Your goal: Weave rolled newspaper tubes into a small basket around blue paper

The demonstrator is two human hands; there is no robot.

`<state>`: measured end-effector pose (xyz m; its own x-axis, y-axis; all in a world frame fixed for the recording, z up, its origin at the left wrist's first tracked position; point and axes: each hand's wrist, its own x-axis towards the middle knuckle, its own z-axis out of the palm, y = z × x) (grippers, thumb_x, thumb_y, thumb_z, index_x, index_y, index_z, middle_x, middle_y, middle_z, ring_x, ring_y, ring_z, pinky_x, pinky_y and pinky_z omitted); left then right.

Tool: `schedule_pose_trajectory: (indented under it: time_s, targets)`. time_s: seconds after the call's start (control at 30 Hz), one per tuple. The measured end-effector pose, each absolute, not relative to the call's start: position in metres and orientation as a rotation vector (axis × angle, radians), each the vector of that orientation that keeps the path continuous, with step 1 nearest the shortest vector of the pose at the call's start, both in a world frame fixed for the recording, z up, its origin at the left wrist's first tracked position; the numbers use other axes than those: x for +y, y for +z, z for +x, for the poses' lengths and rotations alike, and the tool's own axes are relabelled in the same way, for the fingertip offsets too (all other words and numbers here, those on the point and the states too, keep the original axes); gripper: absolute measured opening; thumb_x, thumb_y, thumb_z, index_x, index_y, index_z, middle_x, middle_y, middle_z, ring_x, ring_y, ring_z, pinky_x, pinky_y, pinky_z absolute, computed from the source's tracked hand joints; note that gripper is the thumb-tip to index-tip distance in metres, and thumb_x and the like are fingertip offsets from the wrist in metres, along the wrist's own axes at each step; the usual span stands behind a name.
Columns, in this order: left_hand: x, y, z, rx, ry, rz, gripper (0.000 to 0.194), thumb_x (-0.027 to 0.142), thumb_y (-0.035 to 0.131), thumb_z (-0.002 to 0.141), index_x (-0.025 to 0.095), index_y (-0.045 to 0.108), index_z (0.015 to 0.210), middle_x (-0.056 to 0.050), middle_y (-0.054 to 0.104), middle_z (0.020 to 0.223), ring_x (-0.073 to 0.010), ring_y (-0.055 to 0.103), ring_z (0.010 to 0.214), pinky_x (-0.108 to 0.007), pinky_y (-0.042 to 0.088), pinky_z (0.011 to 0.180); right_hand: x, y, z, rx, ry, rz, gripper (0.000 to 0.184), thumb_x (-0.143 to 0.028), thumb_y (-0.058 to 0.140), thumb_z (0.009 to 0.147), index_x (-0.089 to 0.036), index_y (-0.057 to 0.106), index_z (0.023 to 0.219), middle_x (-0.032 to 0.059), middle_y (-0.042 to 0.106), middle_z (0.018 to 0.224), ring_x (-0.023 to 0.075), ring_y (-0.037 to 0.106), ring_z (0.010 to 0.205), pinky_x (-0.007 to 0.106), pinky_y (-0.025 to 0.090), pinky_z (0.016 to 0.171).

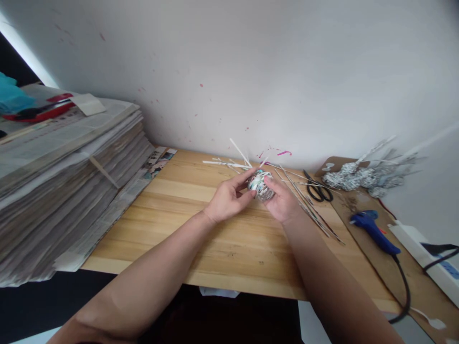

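A small rounded piece woven from rolled newspaper strips (263, 185) is held between my two hands above the wooden table. Several pale strip ends stick out of its far side. My left hand (231, 195) grips it from the left, with thumb and fingers closed on its edge. On the other side my right hand (282, 198) holds it, the thumb lying over its top. Thin rolled paper sticks (310, 210) lie on the table just right of my right hand. Black-handled scissors (317, 191) rest beyond them.
A tall stack of newspapers (107, 157) stands at the left, with a red tray (43, 112) on top. On cardboard (353, 205) at the right lie a blue glue gun (376, 234) and finished woven paper pieces (358, 177). A white power strip (426, 258) sits beside them.
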<state>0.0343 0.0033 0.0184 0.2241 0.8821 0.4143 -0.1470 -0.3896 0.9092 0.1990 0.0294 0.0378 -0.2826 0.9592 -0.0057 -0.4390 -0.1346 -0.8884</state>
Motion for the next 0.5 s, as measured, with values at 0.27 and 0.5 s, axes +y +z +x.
schedule_pose_trajectory:
  time_s: [0.27,0.5]
  targets:
    - [-0.002,0.022,0.043,0.939,1.517,1.575,0.058,0.023,0.08,0.076,0.015,0.065,0.132,-0.017,0.066,0.133,-0.0221,0.072,0.105,-0.029,0.064,0.079,0.034,0.033,0.2,-0.822,1.761,-0.753,0.03,-0.046,0.077,0.077,-0.024,0.072,0.097,0.0025,0.078,0.096,0.024,0.073,0.092,0.033,0.06,0.064]
    - [-0.004,0.028,0.04,0.981,1.538,1.621,0.045,0.016,0.072,0.078,0.015,0.071,0.124,-0.013,0.071,0.121,-0.0157,0.071,0.091,-0.025,0.062,0.075,0.035,0.027,0.198,-0.808,1.76,-0.728,0.031,-0.046,0.08,0.074,-0.025,0.072,0.095,-0.0008,0.079,0.094,0.0206,0.073,0.088,0.034,0.063,0.073]
